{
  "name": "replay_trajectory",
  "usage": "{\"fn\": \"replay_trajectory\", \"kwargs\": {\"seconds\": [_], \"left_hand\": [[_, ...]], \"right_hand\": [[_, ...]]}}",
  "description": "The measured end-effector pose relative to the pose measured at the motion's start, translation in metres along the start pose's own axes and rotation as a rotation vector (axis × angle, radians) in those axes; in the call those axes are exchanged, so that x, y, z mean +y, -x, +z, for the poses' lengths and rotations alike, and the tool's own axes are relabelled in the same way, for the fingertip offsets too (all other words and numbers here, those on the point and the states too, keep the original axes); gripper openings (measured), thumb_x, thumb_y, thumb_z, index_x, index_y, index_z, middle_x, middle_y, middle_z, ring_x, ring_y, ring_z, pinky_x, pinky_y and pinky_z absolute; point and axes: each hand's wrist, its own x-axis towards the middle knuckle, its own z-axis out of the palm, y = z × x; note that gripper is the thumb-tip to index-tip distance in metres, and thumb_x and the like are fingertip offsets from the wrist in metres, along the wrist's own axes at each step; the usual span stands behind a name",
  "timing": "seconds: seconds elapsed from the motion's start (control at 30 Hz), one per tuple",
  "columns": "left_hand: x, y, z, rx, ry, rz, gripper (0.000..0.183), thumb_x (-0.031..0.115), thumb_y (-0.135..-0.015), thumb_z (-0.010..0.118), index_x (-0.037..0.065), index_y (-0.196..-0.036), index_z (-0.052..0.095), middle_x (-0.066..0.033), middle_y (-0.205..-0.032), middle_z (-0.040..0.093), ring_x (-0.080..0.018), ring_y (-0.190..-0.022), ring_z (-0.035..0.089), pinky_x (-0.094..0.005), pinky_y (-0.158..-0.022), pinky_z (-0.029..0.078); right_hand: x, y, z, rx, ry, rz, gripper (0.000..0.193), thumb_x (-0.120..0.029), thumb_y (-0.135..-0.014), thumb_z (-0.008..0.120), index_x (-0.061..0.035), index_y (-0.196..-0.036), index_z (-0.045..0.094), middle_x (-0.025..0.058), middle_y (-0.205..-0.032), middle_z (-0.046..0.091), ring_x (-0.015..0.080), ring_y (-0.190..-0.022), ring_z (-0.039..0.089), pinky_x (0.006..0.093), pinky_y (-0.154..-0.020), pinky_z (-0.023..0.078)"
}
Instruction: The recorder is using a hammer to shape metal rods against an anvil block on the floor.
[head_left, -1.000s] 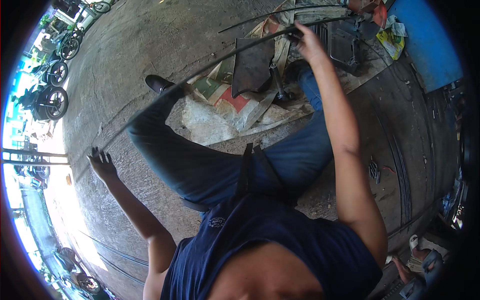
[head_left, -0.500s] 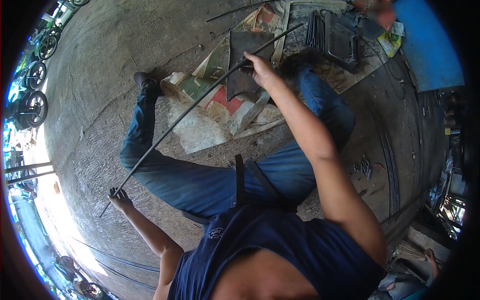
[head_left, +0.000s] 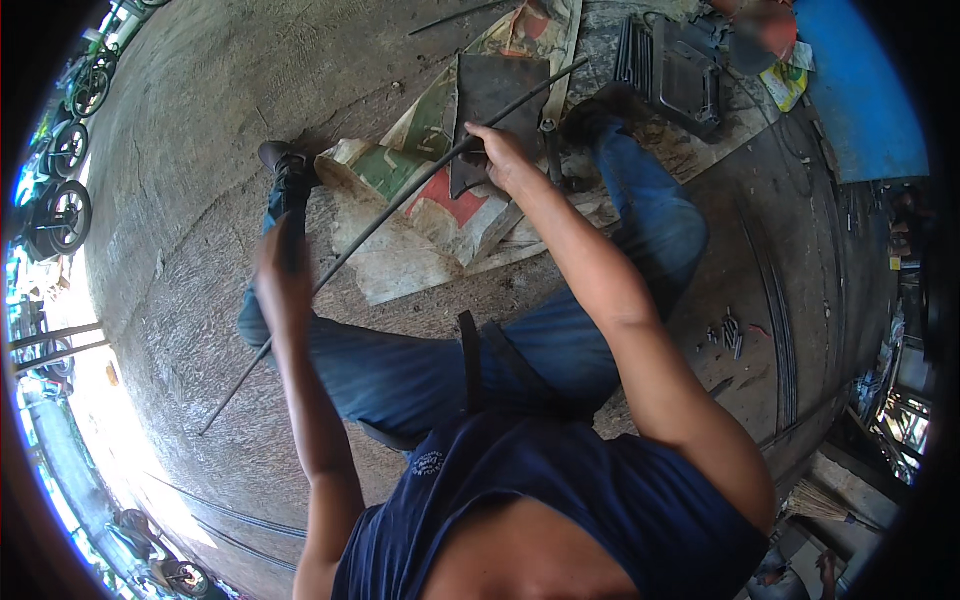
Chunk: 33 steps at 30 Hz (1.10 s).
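Plainly, the right hand [head_left: 497, 160] grips a dark rod [head_left: 400, 204]; whether the blurred left hand [head_left: 284, 275] near it holds anything, I cannot tell.

"Type of premises?"

"Workshop, apparently for metalwork, open at one side."

"Evidence?"

"Rough concrete floor [head_left: 190, 150]; long dark rods [head_left: 784, 345] lying on it; small metallic pieces [head_left: 733, 337] scattered nearby; a held rod [head_left: 395, 206]; motorcycles [head_left: 72, 217] parked along the bright left edge."

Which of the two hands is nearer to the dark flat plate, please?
Right. The right hand, gripping the long rod, shows against the lower part of the dark flat plate; the blurred left hand is farther off, to its lower left.
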Motion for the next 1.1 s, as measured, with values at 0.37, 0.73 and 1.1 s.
{"fn": "replay_trajectory", "kwargs": {"seconds": [0.37,0.73,1.1], "left_hand": [[0.008,-0.030,0.123,-0.442,0.311,0.227,0.030,0.024,-0.092,0.064,0.005,-0.115,0.065,-0.0223,-0.086,0.067,-0.0348,-0.083,0.069,-0.0421,-0.071,0.051],[-0.029,-0.005,0.097,-0.568,0.337,0.049,0.027,0.016,-0.094,0.062,0.004,-0.118,0.065,-0.0095,-0.058,0.055,-0.0162,-0.052,0.054,-0.0335,-0.055,0.044],[-0.055,-0.002,0.087,-0.612,0.344,-0.141,0.033,0.020,-0.093,0.064,0.005,-0.122,0.061,-0.0090,-0.070,0.062,-0.0158,-0.062,0.062,-0.0315,-0.059,0.048]], "right_hand": [[0.013,0.013,0.018,-0.038,0.127,0.009,0.023,-0.021,-0.089,0.067,0.0023,-0.086,0.065,0.0098,-0.076,0.065,0.0192,-0.056,0.063,0.0332,-0.055,0.058],[0.040,0.000,0.004,-0.018,0.113,0.097,0.028,-0.026,-0.092,0.062,0.0017,-0.088,0.064,0.0101,-0.074,0.068,0.0168,-0.056,0.064,0.0298,-0.046,0.051],[0.055,0.005,0.048,0.011,0.079,0.135,0.021,-0.015,-0.092,0.063,0.0057,-0.089,0.063,0.0123,-0.079,0.065,0.0207,-0.056,0.064,0.0327,-0.048,0.056]]}}
